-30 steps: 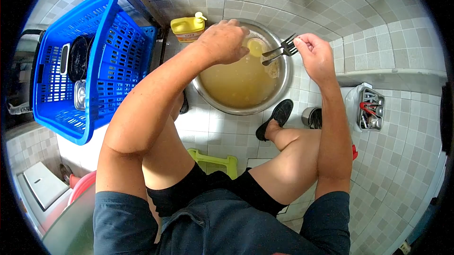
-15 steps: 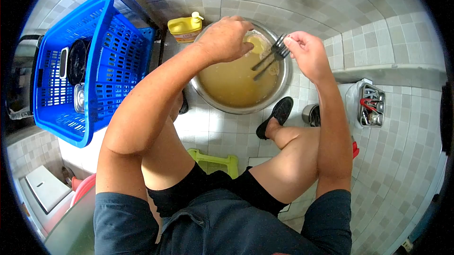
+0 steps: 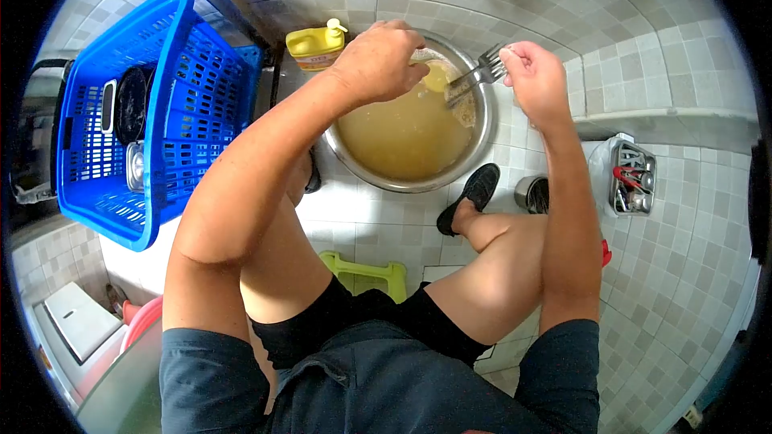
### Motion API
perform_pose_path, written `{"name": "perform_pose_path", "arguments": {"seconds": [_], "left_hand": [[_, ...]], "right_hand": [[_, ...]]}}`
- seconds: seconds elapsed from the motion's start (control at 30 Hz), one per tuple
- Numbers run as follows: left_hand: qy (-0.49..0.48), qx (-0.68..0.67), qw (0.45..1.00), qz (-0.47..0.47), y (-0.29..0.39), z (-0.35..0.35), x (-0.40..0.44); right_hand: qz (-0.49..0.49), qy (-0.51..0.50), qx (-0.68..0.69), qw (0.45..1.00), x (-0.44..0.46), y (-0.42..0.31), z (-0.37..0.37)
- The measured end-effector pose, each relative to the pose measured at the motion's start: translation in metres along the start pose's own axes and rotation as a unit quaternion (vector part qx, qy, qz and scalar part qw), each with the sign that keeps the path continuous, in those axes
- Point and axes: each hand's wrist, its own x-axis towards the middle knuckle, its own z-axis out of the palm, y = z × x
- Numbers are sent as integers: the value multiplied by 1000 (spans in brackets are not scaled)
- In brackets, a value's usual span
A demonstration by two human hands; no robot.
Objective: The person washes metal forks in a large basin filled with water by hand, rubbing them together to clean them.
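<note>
Between the fingertips of my right hand point(image 3: 535, 80) are metal forks point(image 3: 487, 68), pinched near the tines, their handles slanting down left toward the basin. They overlap, so I cannot tell how many there are. My left hand point(image 3: 383, 62) hovers over the upper left of the basin, curved, with a gap between thumb and fingers and nothing visible in it. Below both hands stands a round metal basin point(image 3: 338, 156) of cloudy yellowish water point(image 3: 402, 140). A paler yellow patch point(image 3: 438, 78) shows in the water between the hands; its kind is unclear.
A yellow pump bottle point(image 3: 315, 48) stands left of the basin against the tiled wall. At the left is a blue plastic basket point(image 3: 173, 104) holding kitchenware. To the right are a metal container point(image 3: 532, 194) and a utensil holder point(image 3: 633, 179). A green stool point(image 3: 366, 269) is beneath me.
My right hand has moved slightly right, and the forks have turned to a flatter slant with their tines more visible. My left hand has shifted only a little.
</note>
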Motion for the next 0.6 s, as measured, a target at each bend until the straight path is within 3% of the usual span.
{"name": "perform_pose_path", "arguments": {"seconds": [0.13,0.2,0.23,0.3,0.33,0.4,0.5,0.6], "left_hand": [[-10,-5,1000,-8,-1,1,0],[1,-7,1000,-9,1,-1,0],[1,-5,1000,-9,2,-2,0],[-18,-5,1000,-18,4,-3,0],[-18,-6,1000,-18,3,-2,-1],[-9,-19,1000,-7,1,0,0],[-25,-47,998,-23,3,4,1],[-20,-70,997,3,7,6,0]], "right_hand": [[51,-14,45,998,0,-2,-4],[-63,26,-111,992,3,1,0],[-63,26,-110,992,2,-3,-1],[62,-36,93,993,-4,-13,-4],[62,-36,93,993,-3,-9,-3],[-43,23,-89,995,1,-3,-1],[4,-19,29,999,-3,-7,-3],[2,-21,15,1000,-6,-18,0]]}}
